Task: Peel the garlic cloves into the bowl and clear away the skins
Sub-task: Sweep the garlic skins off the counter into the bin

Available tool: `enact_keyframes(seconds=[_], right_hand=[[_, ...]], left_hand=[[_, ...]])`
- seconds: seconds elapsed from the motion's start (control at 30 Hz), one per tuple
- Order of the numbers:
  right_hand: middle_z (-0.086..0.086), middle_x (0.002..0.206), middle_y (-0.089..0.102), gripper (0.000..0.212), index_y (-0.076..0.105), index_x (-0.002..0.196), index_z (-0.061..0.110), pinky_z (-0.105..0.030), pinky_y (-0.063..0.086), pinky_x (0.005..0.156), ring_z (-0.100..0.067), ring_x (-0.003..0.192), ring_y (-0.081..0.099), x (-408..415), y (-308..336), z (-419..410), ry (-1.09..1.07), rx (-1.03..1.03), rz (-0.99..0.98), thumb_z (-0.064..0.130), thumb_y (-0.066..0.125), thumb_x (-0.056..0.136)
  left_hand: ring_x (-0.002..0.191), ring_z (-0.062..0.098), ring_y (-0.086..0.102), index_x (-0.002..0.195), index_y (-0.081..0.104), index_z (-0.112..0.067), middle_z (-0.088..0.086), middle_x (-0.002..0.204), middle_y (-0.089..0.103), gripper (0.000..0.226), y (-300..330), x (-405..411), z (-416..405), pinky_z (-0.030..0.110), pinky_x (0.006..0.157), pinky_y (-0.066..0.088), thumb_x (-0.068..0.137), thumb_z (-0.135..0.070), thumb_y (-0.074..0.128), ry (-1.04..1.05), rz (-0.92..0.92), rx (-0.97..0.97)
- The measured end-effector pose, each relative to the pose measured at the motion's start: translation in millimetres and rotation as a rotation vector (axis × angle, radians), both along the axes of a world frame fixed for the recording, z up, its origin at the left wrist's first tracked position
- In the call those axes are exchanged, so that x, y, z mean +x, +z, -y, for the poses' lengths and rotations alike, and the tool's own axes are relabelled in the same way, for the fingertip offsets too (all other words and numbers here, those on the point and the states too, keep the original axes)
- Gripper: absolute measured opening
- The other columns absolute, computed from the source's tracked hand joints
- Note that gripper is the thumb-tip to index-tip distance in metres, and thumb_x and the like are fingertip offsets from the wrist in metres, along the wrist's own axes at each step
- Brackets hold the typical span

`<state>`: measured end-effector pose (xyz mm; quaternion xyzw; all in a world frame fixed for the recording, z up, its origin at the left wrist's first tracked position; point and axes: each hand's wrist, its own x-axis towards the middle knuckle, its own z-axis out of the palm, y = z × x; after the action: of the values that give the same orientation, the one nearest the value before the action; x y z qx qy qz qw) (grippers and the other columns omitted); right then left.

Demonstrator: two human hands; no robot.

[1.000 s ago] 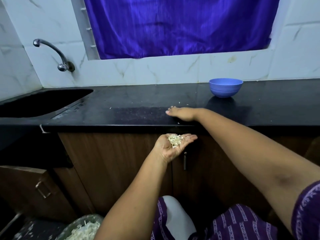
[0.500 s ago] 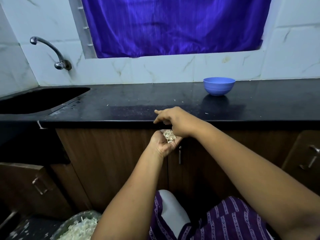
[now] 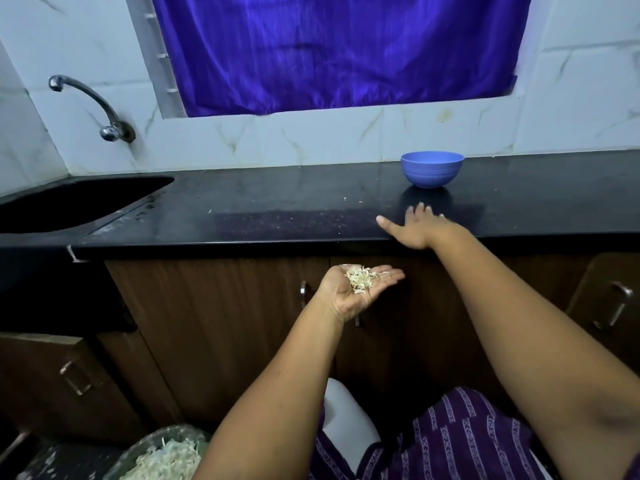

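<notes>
My left hand (image 3: 349, 292) is cupped palm-up just below the counter edge, holding a small heap of pale garlic skins (image 3: 362, 277). Flat on the black counter (image 3: 242, 206) lies my right hand (image 3: 417, 226), fingers spread and empty, a little in front of the blue bowl (image 3: 432, 169). The bowl stands near the back wall; its inside is hidden from here. A few tiny skin flecks (image 3: 346, 199) lie scattered on the counter.
A black sink (image 3: 69, 202) with a wall tap (image 3: 90, 102) is at the left. Brown cabinet doors with metal handles (image 3: 613, 306) run under the counter. On the floor at the lower left stands a bin (image 3: 166, 455) full of pale skins.
My right hand has left the left palm and moved up and right onto the counter, fingers spread, near the bowl. The left hand still holds the skins.
</notes>
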<state>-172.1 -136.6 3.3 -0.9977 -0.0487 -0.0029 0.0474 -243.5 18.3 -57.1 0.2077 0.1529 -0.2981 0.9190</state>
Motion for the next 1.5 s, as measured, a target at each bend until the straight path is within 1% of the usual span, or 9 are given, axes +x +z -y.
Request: enact_keyframes(seconds=[0.13,0.23,0.33,0.47,0.53,0.67,0.77,1.07,1.5], right_hand=[[-0.012,0.162,0.002,0.083,0.01,0.153,0.007,-0.04,0.004,0.12,-0.02,0.149,0.0,-14,-6,-18,0.208,0.097,-0.049,0.065,0.011,0.095],[-0.009,0.162,-0.002,0.069,0.007,0.154,0.008,-0.037,0.001,0.12,-0.018,0.149,-0.003,-38,-8,-36,0.38,0.092,-0.094,0.052,0.017,0.101],[-0.004,0.16,0.017,0.048,0.038,0.146,0.013,-0.033,0.012,0.119,-0.016,0.148,0.015,-48,-10,-40,0.529,0.108,0.041,0.034,0.037,0.103],[-0.003,0.125,0.065,0.016,0.078,0.084,0.017,-0.022,0.042,0.099,-0.01,0.118,0.057,-39,1,-34,0.6,0.409,0.268,0.023,0.084,0.071],[0.0,0.123,0.065,0.031,0.076,0.086,0.019,-0.011,0.037,0.094,-0.005,0.115,0.056,-24,3,-29,0.56,0.565,0.241,0.031,0.09,0.061],[-0.009,0.159,0.021,0.085,0.032,0.149,0.013,-0.031,0.015,0.118,-0.021,0.147,0.017,37,3,-32,0.278,0.284,0.02,0.064,0.054,0.085],[-0.015,0.161,-0.003,0.097,0.004,0.153,0.006,-0.047,0.003,0.12,-0.027,0.149,-0.003,79,4,-32,0.089,0.073,-0.086,0.075,0.023,0.088],[-0.007,0.162,0.001,0.086,0.008,0.154,0.008,-0.039,0.003,0.122,-0.018,0.149,0.0,129,5,-91,0.272,0.065,-0.144,0.068,0.017,0.094],[-0.002,0.162,0.001,0.066,0.01,0.154,0.011,-0.031,0.001,0.121,-0.01,0.148,0.0,11,-4,-113,0.629,0.144,-0.138,0.051,0.017,0.102]], left_hand=[[0.143,0.041,0.018,0.141,0.022,0.018,0.035,0.149,0.02,0.054,5,-1,11,0.042,0.118,0.012,0.101,-0.019,0.016,0.015,0.025,0.051],[0.132,0.042,0.039,0.133,0.04,0.016,0.033,0.138,0.043,0.051,7,-2,13,0.049,0.107,0.036,0.1,-0.018,0.019,0.061,0.098,0.031],[0.101,0.042,0.062,0.114,0.058,0.012,0.03,0.113,0.062,0.05,5,-1,8,0.055,0.084,0.05,0.101,-0.018,0.02,0.084,0.133,0.0],[0.132,0.05,0.032,0.13,0.034,0.024,0.044,0.132,0.038,0.054,3,5,-4,0.05,0.113,0.022,0.099,-0.018,0.017,0.058,0.037,0.014],[0.14,0.046,0.02,0.136,0.024,0.022,0.04,0.144,0.025,0.056,1,5,-9,0.046,0.117,0.012,0.1,-0.02,0.017,0.074,-0.008,-0.012],[0.14,0.045,0.023,0.134,0.029,0.023,0.039,0.145,0.026,0.054,1,5,-20,0.046,0.116,0.013,0.099,-0.017,0.019,0.075,-0.007,-0.005],[0.138,0.046,0.025,0.129,0.032,0.026,0.04,0.143,0.028,0.054,-1,7,-31,0.048,0.114,0.014,0.099,-0.017,0.02,0.07,0.013,0.046],[0.137,0.047,0.027,0.125,0.033,0.029,0.043,0.136,0.033,0.053,-6,21,-48,0.048,0.115,0.016,0.097,-0.015,0.023,0.066,0.019,0.001],[0.14,0.047,0.02,0.14,0.023,0.019,0.041,0.145,0.023,0.056,-3,22,-49,0.05,0.114,0.021,0.102,-0.022,0.018,0.139,0.025,-0.076]])
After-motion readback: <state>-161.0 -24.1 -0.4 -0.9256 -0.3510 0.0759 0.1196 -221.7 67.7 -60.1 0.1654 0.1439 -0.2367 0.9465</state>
